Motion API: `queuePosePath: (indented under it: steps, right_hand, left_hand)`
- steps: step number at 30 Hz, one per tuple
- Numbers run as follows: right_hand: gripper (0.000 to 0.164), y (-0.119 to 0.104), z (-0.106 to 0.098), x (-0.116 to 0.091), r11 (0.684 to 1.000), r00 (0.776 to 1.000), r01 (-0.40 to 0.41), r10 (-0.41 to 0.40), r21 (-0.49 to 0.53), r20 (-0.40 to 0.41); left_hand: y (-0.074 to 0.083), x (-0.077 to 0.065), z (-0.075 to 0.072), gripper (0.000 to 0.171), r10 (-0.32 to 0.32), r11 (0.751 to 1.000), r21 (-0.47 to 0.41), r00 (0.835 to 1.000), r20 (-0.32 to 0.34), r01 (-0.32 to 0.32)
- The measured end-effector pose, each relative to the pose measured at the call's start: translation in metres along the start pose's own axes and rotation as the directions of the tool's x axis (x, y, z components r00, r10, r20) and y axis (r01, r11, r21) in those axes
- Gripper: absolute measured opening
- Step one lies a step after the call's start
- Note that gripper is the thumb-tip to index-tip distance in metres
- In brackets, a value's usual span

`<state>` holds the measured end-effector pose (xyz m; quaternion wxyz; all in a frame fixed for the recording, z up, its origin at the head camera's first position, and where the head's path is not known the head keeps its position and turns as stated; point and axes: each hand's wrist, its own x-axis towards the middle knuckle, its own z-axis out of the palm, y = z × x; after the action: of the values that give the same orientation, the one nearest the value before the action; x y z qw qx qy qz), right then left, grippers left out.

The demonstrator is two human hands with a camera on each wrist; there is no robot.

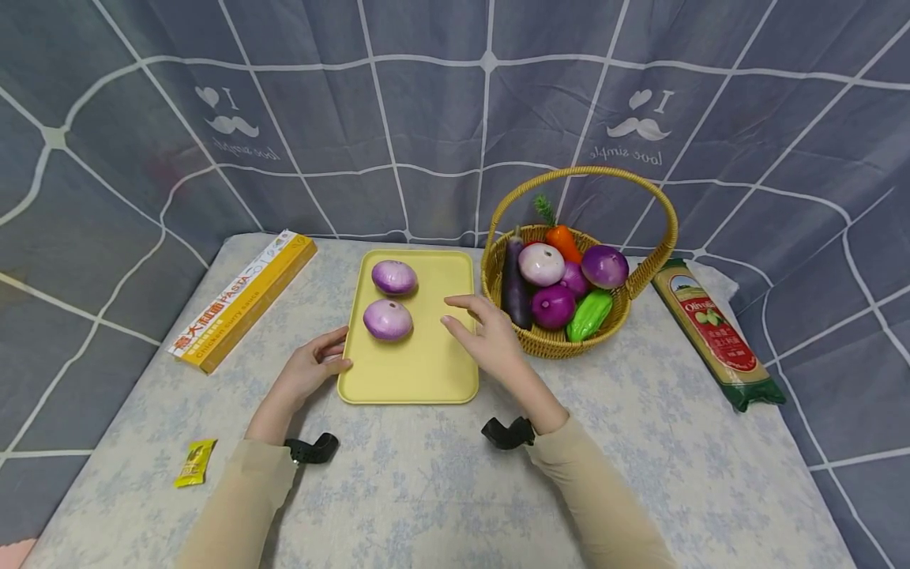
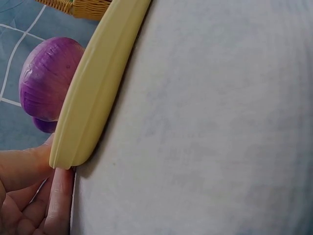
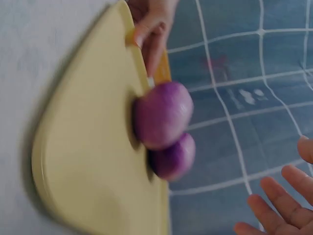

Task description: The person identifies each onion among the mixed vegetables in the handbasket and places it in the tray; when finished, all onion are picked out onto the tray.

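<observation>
A yellow tray lies on the table with two purple onions on its left half, one behind the other. At the tray's left rim, my left hand pinches the edge, thumb above and fingers lower down; the left wrist view shows the thumb against the rim. Over the tray's right side hovers my right hand, fingers spread and holding nothing. In the right wrist view its fingers are apart from the onions.
Right of the tray stands a wicker basket with a tall handle, holding an eggplant, onions, a carrot and a green vegetable. A pasta box and a small yellow packet lie left. A pasta bag lies far right.
</observation>
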<state>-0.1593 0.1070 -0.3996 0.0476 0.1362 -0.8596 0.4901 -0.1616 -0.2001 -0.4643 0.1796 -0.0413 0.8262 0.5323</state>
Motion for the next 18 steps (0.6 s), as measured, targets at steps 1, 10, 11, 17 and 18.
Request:
queuePosePath:
  steps: [1,10,11,17,18]
  right_hand:
    - [0.033,0.001,-0.007,-0.002,1.0,1.0,0.003,-0.003,0.005,-0.013]
    - [0.034,0.025,-0.065,-0.013,0.996,0.984,-0.085,0.088,0.026,-0.156]
    - [0.036,0.028,-0.07,-0.014,0.994,0.979,-0.107,0.111,0.034,-0.17]
    - [0.046,0.051,-0.095,-0.019,0.971,0.947,-0.237,0.235,0.016,-0.22]
    - [0.047,0.054,-0.098,-0.02,0.969,0.944,-0.248,0.244,0.007,-0.224]
  left_hand:
    - [-0.001,0.0,0.0,0.067,0.001,1.0,0.0,1.0,0.0,-0.001]
    - [-0.004,0.001,-0.002,0.068,0.009,1.0,0.022,1.0,-0.011,-0.009]
    - [-0.005,0.002,-0.002,0.068,0.006,1.0,0.02,1.0,-0.011,-0.005]
    - [-0.007,0.004,-0.001,0.068,0.009,1.0,0.022,1.0,-0.009,-0.008]
    - [-0.007,0.004,0.0,0.068,0.011,1.0,0.023,1.0,-0.009,-0.011]
